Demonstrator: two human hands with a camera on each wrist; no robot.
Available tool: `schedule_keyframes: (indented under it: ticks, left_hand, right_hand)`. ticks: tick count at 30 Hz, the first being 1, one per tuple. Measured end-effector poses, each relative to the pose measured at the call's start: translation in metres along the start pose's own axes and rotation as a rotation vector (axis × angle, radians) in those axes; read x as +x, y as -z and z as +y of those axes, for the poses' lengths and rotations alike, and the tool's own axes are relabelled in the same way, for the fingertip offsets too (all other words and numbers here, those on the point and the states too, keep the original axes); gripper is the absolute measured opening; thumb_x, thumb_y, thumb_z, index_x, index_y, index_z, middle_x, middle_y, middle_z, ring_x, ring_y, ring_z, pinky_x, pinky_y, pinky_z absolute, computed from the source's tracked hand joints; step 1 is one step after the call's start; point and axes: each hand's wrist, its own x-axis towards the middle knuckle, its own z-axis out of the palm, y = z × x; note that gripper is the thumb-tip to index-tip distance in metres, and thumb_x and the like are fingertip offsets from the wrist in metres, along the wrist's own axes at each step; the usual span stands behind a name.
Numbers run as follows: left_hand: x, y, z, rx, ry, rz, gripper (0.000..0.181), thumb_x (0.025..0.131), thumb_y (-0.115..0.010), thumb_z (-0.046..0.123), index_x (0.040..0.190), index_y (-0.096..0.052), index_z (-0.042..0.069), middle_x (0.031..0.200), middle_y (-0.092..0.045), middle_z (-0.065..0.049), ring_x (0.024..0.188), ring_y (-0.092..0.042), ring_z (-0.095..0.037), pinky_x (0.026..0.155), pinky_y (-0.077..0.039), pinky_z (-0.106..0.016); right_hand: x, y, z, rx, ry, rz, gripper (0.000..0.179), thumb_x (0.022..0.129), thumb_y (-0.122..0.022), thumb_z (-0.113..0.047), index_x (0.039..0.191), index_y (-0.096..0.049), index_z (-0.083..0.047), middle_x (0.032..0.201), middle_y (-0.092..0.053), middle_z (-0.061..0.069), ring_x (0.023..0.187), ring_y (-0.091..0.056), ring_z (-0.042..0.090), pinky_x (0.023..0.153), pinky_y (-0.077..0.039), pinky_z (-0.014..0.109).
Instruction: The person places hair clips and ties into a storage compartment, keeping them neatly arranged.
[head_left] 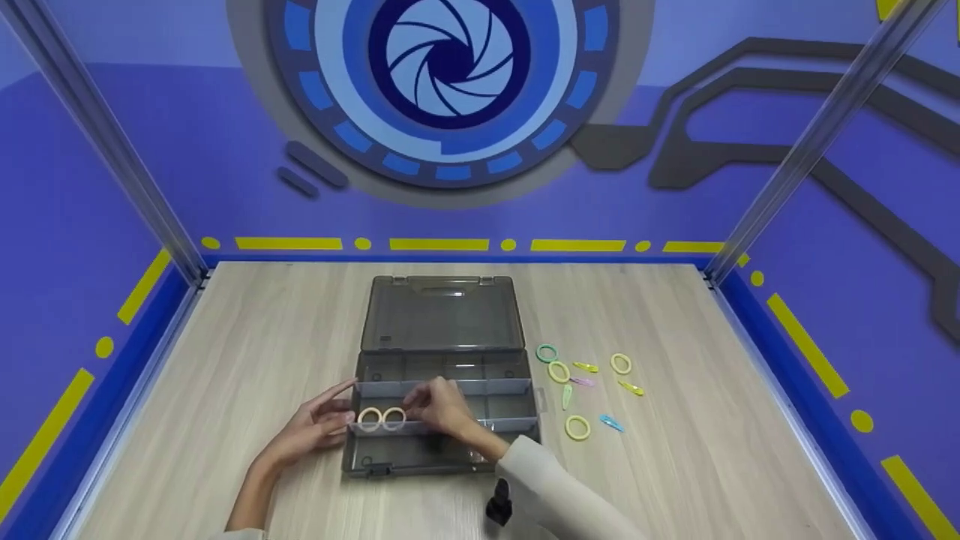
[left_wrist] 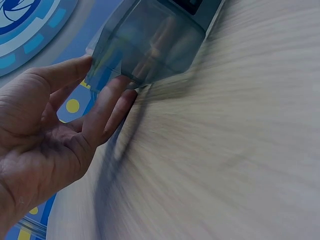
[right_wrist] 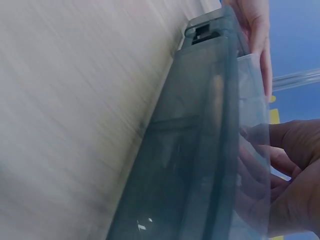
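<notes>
A smoky see-through organizer box (head_left: 420, 463) lies with its lid (head_left: 442, 315) folded back. Two pale-yellow hair ties (head_left: 370, 428) sit side by side at the left of its middle row. My right hand (head_left: 444, 409) reaches into that row, fingertips right at the edge of the right-hand hair tie. In the right wrist view its thumb and fingers show through the clear wall; I cannot tell whether they pinch the tie. My left hand (head_left: 311, 427) rests against the box's left side, its fingers (left_wrist: 107, 102) extended and touching the wall.
Right of the box lie several loose hair ties, such as a green one (head_left: 547, 353) and a yellow one (head_left: 577, 428). Among them are snap clips, including a blue one (head_left: 611, 423). Clear dividers (head_left: 495, 387) split the box. Purple walls surround the wooden table (head_left: 675, 480).
</notes>
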Motion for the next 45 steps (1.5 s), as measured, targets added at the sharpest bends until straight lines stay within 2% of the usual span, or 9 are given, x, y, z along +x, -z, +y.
schedule_keyframes:
  ticks: [6, 15, 21, 24, 28, 31, 34, 38, 45]
  left_hand:
    - [0.002, 0.0, -0.001, 0.004, -0.02, -0.01, 0.069, 0.103, -0.062, 0.023, 0.162, -0.028, 0.012, 0.144, -0.044, -0.03, 0.113, -0.062, -0.019, 0.093, -0.058, -0.036]
    - [0.001, -0.002, -0.003, 0.014, -0.024, -0.011, 0.069, 0.103, -0.062, 0.022, 0.162, -0.028, 0.012, 0.146, -0.045, -0.031, 0.12, -0.062, -0.025, 0.096, -0.057, -0.039]
    - [0.0, 0.0, 0.0, 0.019, -0.03, -0.008, 0.069, 0.104, -0.061, 0.023, 0.163, -0.026, 0.013, 0.146, -0.043, -0.031, 0.119, -0.061, -0.024, 0.096, -0.057, -0.038]
    - [0.001, 0.0, 0.0, 0.027, -0.026, -0.007, 0.069, 0.104, -0.061, 0.022, 0.163, -0.026, 0.013, 0.146, -0.043, -0.031, 0.119, -0.06, -0.023, 0.096, -0.057, -0.038]
    - [0.002, 0.001, 0.001, 0.036, -0.037, -0.01, 0.07, 0.103, -0.062, 0.022, 0.162, -0.026, 0.013, 0.145, -0.043, -0.031, 0.116, -0.059, -0.021, 0.093, -0.057, -0.035]
    - [0.002, 0.002, 0.002, 0.032, -0.044, -0.018, 0.07, 0.103, -0.062, 0.021, 0.162, -0.026, 0.011, 0.145, -0.042, -0.032, 0.113, -0.059, -0.02, 0.091, -0.057, -0.033]
    - [0.002, 0.002, 0.002, 0.023, -0.024, -0.014, 0.069, 0.103, -0.062, 0.021, 0.162, -0.027, 0.012, 0.145, -0.043, -0.031, 0.113, -0.059, -0.02, 0.091, -0.057, -0.034]
    - [0.001, 0.002, 0.002, 0.024, -0.003, 0.0, 0.068, 0.103, -0.062, 0.022, 0.162, -0.028, 0.014, 0.146, -0.043, -0.03, 0.117, -0.06, -0.022, 0.095, -0.057, -0.039]
    - [0.0, -0.001, 0.003, 0.012, 0.02, -0.005, 0.069, 0.103, -0.062, 0.024, 0.163, -0.028, 0.016, 0.147, -0.042, -0.029, 0.122, -0.06, -0.026, 0.1, -0.056, -0.045]
  right_hand:
    - [-0.007, 0.023, 0.005, 0.029, 0.024, -0.009, 0.005, 0.085, -0.077, -0.001, 0.09, -0.079, 0.0, 0.082, -0.078, 0.011, 0.069, -0.069, 0.011, 0.064, -0.053, 0.018]
    - [-0.017, 0.072, 0.027, 0.005, 0.067, 0.04, 0.007, 0.087, -0.074, 0.0, 0.093, -0.078, 0.002, 0.086, -0.078, 0.014, 0.076, -0.074, 0.025, 0.069, -0.057, 0.023]
    - [-0.017, 0.108, 0.048, 0.004, 0.061, 0.09, 0.008, 0.088, -0.072, 0.002, 0.094, -0.076, 0.005, 0.086, -0.077, 0.016, 0.073, -0.069, 0.017, 0.068, -0.054, 0.021]
    - [-0.019, 0.129, 0.062, 0.022, 0.017, 0.112, 0.009, 0.09, -0.071, 0.001, 0.095, -0.075, 0.006, 0.087, -0.076, 0.019, 0.071, -0.066, 0.017, 0.063, -0.05, 0.018]
    - [-0.021, 0.16, 0.082, 0.039, -0.041, 0.164, 0.011, 0.091, -0.068, 0.003, 0.098, -0.073, 0.009, 0.085, -0.074, 0.025, 0.068, -0.07, 0.034, 0.054, -0.046, 0.013]
    - [-0.023, 0.184, 0.098, 0.024, -0.088, 0.224, 0.011, 0.092, -0.068, 0.004, 0.099, -0.073, 0.01, 0.085, -0.074, 0.026, 0.072, -0.073, 0.043, 0.051, -0.047, 0.013]
    - [-0.028, 0.207, 0.115, 0.028, -0.176, 0.262, 0.013, 0.094, -0.067, 0.003, 0.103, -0.073, 0.01, 0.09, -0.075, 0.026, 0.075, -0.074, 0.041, 0.054, -0.054, 0.018]
    - [-0.036, 0.237, 0.14, 0.062, -0.312, 0.287, 0.019, 0.097, -0.063, 0.0, 0.11, -0.071, 0.011, 0.098, -0.074, 0.027, 0.078, -0.076, 0.032, 0.061, -0.06, 0.027]
    - [-0.059, 0.275, 0.175, 0.059, -0.482, 0.327, 0.028, 0.1, -0.061, -0.007, 0.12, -0.067, 0.012, 0.11, -0.073, 0.029, 0.081, -0.076, 0.02, 0.067, -0.061, 0.026]
